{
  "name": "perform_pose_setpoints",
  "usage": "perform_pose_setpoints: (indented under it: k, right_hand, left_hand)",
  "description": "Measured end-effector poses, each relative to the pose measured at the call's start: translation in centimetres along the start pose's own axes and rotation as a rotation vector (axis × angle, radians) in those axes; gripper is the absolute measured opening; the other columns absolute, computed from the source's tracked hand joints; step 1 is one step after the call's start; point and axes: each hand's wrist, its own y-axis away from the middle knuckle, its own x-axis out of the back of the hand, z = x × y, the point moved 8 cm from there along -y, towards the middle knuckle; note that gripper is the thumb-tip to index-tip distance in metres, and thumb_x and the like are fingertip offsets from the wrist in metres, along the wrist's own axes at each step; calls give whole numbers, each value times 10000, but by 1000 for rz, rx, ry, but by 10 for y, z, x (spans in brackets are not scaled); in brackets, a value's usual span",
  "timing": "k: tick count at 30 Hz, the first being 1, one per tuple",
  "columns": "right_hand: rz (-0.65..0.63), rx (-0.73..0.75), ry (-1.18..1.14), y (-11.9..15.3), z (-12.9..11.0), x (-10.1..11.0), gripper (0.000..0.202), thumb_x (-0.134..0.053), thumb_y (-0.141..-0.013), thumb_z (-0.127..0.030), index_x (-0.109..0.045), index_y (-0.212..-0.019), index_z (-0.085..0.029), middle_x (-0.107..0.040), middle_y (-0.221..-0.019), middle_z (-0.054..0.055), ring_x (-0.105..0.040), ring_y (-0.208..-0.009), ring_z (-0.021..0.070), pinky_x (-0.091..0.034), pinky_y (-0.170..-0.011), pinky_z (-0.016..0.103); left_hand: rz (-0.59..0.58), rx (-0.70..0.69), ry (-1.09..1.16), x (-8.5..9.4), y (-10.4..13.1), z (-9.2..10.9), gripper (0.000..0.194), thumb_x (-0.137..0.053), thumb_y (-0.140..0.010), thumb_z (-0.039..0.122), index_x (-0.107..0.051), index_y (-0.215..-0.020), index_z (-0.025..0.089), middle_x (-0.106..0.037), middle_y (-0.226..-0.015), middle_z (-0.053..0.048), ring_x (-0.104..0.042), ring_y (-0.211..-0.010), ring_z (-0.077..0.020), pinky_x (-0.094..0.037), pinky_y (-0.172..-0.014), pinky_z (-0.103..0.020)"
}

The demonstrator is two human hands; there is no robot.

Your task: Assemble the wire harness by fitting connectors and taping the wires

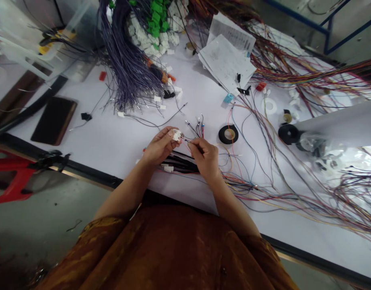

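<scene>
Near the front of the table, my left hand (159,146) pinches a small white connector housing (176,135) between thumb and fingers. My right hand (204,156) is closed on a thin wire (187,140), its tip right at the housing's right side. Whether the tip is inside a slot is too small to tell. Just beyond the hands lie several loose wire ends with metal terminals (200,125). Below them a bundle of black-sleeved wires (184,162) runs along the table, partly hidden by my hands.
A black tape roll (228,134) lies right of my hands. Purple wires (128,76) and white and green connectors (157,20) pile up at the back left. Papers (227,60) lie at the back. Long coloured wires (294,193) spread rightward. A dark phone-like case (54,120) rests left.
</scene>
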Motion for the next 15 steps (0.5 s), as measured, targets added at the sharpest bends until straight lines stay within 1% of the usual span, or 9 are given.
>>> perform_pose_setpoints:
  k: [4, 7, 12, 15]
  right_hand:
    - [-27, 16, 69, 1, 4, -1, 205, -568, -879, -248, -569, -685, -181, -503, -613, -42, -425, -561, 79, -344, -584, 225]
    - [-45, 28, 84, 0, 3, -2, 196, -551, -871, -222, -568, -680, -179, -506, -621, -42, -430, -570, 78, -341, -592, 225]
    - [-59, -5, 114, -1, 5, -3, 176, -547, -855, -213, -569, -683, -183, -506, -613, -43, -428, -560, 81, -332, -577, 226]
    - [-81, 22, 117, -2, 3, -6, 175, -548, -859, -207, -570, -687, -183, -494, -608, -46, -419, -559, 78, -326, -573, 221]
  left_hand:
    - [-15, 10, 16, -1, 0, -1, 314, -829, -725, 362, -695, -910, 146, -689, -799, -33, -627, -679, -92, -538, -634, -186]
    - [-12, 1, 4, 1, -1, -2, 315, -827, -726, 373, -697, -911, 154, -694, -811, -29, -625, -676, -87, -536, -628, -182]
    - [-15, -15, -47, 2, -2, -2, 312, -817, -735, 402, -692, -907, 174, -677, -789, -8, -615, -649, -76, -528, -610, -176]
    - [-37, -36, -86, 1, -2, 0, 318, -813, -740, 414, -680, -900, 174, -669, -780, -2, -613, -643, -70, -524, -605, -169]
